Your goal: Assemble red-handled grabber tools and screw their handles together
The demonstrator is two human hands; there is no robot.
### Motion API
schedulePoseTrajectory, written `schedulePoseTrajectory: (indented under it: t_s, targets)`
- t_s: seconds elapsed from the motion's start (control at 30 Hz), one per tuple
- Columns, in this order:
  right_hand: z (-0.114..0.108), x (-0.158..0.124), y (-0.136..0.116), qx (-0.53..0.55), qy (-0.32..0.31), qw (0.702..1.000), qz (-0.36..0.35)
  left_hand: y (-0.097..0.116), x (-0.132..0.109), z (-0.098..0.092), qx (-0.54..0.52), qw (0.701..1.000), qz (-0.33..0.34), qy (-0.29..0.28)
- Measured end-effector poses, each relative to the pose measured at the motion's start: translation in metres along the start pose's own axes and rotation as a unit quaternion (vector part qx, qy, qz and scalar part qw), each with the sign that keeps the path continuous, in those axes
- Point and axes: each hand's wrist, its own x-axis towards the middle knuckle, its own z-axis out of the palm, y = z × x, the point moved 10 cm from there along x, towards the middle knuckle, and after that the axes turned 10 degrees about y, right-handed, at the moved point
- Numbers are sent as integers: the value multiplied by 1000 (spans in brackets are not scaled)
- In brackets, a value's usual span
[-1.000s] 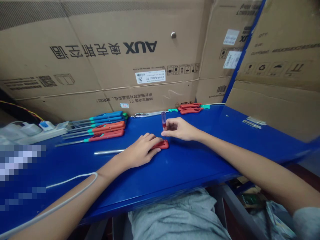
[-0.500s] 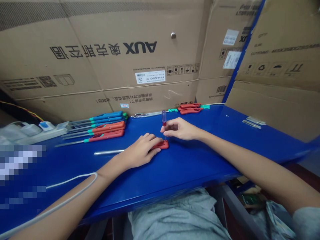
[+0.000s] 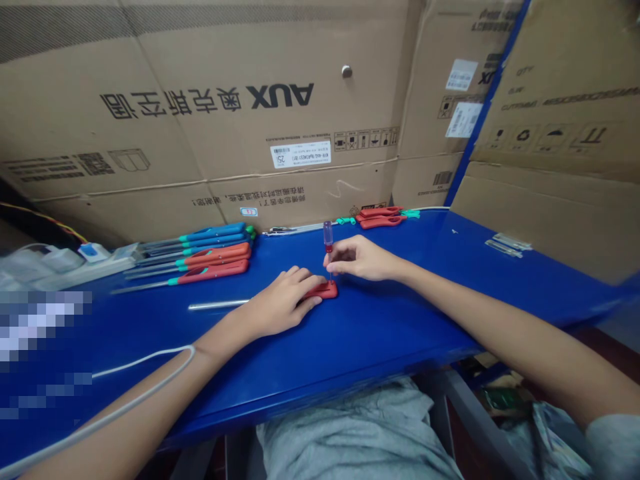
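My left hand [image 3: 280, 303] lies palm down over a red-handled tool [image 3: 326, 290] on the blue table [image 3: 380, 327], pressing it flat; its metal blade [image 3: 217, 305] sticks out to the left. My right hand [image 3: 361, 258] pinches a small screwdriver [image 3: 328, 239] with a blue and red handle, held upright. The screwdriver's tip rests on the end of the red handle.
A row of long tools with blue and red handles [image 3: 210, 253] lies at the back left. More red handles [image 3: 383, 217] lie at the back centre. Cardboard boxes [image 3: 280, 113] wall the table's far side and right. A white cable [image 3: 140, 380] runs along my left forearm.
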Motion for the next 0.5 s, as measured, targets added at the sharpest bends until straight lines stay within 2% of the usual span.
schedulePoseTrajectory:
  t_s: [0.5]
  targets:
    - [0, 0, 2, -8, 14, 1000, 5, 0, 0, 0, 4, 1000, -2, -1]
